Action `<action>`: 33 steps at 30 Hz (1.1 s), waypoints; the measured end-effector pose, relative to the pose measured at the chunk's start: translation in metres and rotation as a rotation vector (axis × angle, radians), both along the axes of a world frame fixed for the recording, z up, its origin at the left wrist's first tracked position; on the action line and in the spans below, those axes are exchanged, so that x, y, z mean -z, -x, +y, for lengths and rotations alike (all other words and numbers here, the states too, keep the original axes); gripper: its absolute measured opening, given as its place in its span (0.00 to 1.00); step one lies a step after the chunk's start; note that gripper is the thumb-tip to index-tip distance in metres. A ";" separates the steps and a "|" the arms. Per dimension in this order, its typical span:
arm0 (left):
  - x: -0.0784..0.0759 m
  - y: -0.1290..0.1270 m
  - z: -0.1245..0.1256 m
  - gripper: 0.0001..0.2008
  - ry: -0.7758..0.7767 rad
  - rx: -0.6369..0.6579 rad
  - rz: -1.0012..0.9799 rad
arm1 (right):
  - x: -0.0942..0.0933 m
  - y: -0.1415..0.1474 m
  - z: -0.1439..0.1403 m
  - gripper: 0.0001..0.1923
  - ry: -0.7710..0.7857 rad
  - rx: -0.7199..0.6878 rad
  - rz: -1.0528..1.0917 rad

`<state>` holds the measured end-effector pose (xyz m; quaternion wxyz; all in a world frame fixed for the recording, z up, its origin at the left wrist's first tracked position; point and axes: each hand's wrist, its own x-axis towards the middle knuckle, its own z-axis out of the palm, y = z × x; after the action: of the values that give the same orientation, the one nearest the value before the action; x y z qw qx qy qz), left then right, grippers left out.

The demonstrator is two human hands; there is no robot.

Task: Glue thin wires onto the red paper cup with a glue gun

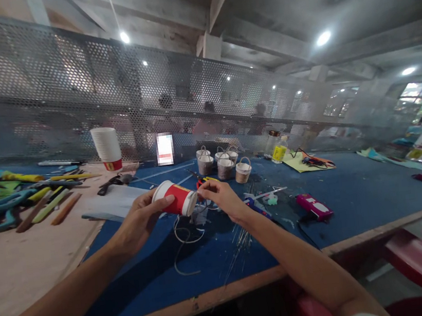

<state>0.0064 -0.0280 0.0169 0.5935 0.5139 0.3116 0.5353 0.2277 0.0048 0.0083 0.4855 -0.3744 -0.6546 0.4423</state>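
The left hand (pixel 141 220) is clamped around a red and white paper cup (pixel 175 199), held on its side just above the blue tabletop (pixel 356 196); its long axis runs left to right, the white end facing the right hand (pixel 220 196); that hand sits at the end, fingertips pinched together, on what I cannot tell; no writing on the cup is readable; small baskets (pixel 224 167) stand beyond.

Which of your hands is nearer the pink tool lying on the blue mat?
Right. The right hand pinches at the red paper cup's rim, on the side toward the pink tool. The left hand grips the cup from the far side.
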 end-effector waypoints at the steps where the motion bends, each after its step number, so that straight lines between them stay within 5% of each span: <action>1: 0.000 0.000 0.000 0.08 0.007 0.000 0.000 | 0.001 0.000 0.001 0.08 0.000 0.001 -0.003; 33: 0.000 -0.001 0.002 0.13 0.043 -0.054 0.113 | 0.008 0.000 0.008 0.09 -0.209 0.037 -0.184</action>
<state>0.0074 -0.0256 0.0165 0.5712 0.5218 0.3698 0.5145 0.2281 0.0123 0.0006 0.4678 -0.3731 -0.7318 0.3263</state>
